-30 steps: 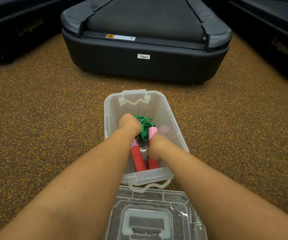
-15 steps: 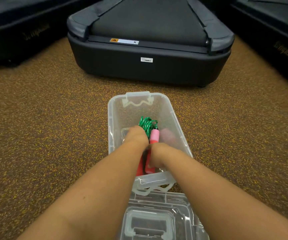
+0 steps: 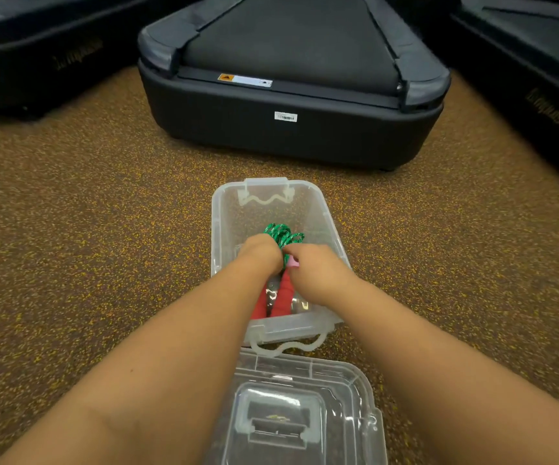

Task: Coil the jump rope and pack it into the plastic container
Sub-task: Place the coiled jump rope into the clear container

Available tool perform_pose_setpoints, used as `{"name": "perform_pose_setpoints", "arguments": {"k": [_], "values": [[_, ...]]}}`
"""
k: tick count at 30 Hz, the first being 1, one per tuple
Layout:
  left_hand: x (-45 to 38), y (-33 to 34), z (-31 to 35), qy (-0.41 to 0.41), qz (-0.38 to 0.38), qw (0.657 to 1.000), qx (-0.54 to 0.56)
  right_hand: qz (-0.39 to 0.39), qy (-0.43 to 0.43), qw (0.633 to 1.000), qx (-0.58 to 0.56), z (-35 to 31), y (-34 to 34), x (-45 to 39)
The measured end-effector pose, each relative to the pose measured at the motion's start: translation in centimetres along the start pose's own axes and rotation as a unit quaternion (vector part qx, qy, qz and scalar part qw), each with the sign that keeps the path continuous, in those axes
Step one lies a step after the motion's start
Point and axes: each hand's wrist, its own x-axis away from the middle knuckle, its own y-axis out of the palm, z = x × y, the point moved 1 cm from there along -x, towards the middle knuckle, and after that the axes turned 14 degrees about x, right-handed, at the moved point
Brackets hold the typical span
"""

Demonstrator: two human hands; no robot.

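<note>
Both hands down inside the clear plastic container (image 3: 318,209), on the speckled floor (image 3: 86,246) in front of a dark treadmill base (image 3: 288,135). Left hand (image 3: 262,255) curled over the green braided cord (image 3: 283,234) of the jump rope, grip clenched round the bundle, probably to keep the loops from springing open. Right hand (image 3: 316,270) curled round the pink top of a red handle (image 3: 283,293), apparently pressing it toward the container's near end. A second red handle (image 3: 259,302) alongside, partly hidden under the left forearm. Cord bunched in tight loops near the container's middle; far end bare.

Container thin, glossy, see-through, rounded corners, wavy clip at each short end. Lid (image 3: 305,414) off, flat on the floor just beside the near edge, moulded handle recess at its centre. Handles smooth and tapering. Floor rough, brown with yellow flecks.

Packing nearly done, by the look of it; lid not yet fitted.
</note>
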Motion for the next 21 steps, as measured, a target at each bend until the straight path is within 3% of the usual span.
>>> {"name": "perform_pose_setpoints", "arguments": {"k": [4,9,15,21], "values": [[2.1,-0.2,0.2,0.004,0.015,1.000,0.021,0.066,-0.041,0.997,-0.024,1.0,-0.6,3.6],[5.4,0.2,-0.3,0.021,0.059,0.987,0.145,0.099,-0.085,0.991,-0.015,1.4,1.1,6.3],[11.5,0.5,-2.9,0.172,0.102,0.964,0.175,0.142,-0.089,0.986,-0.018,0.8,1.9,10.2],[18.4,3.0,-7.4,0.338,0.144,0.929,0.043,0.164,-0.100,0.981,0.003,1.4,4.5,15.0]]}}
